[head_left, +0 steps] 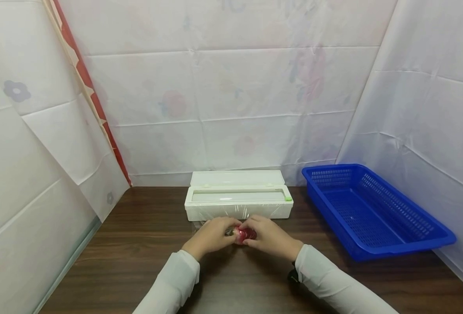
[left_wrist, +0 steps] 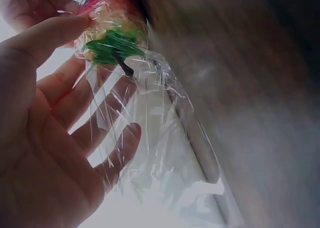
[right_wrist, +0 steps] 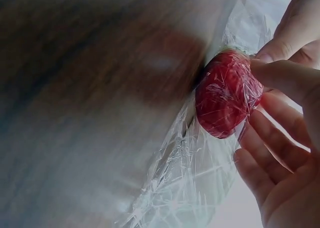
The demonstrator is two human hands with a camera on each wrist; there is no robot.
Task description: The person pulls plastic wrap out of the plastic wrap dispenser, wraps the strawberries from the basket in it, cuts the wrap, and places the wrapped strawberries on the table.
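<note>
A red strawberry (head_left: 240, 236), pale yellow near its green leafy cap and dark stem, is wrapped in clear cling film (left_wrist: 150, 138). My left hand (head_left: 214, 235) pinches its leafy end between thumb and fingers, the other fingers spread behind the film in the left wrist view. From the other side, my right hand (head_left: 270, 237) grips the red rounded end with thumb and index finger. Loose film trails from the fruit on both sides. Just behind the hands stands a white cling film dispenser box (head_left: 237, 212), its lid (head_left: 237, 178) raised.
At the right, a blue perforated plastic basket (head_left: 404, 250) stands on the dark wooden table (head_left: 137, 261). A small green slider (head_left: 288, 199) sits at the box's right end. White patterned sheets (head_left: 231, 87) enclose the table's back and sides.
</note>
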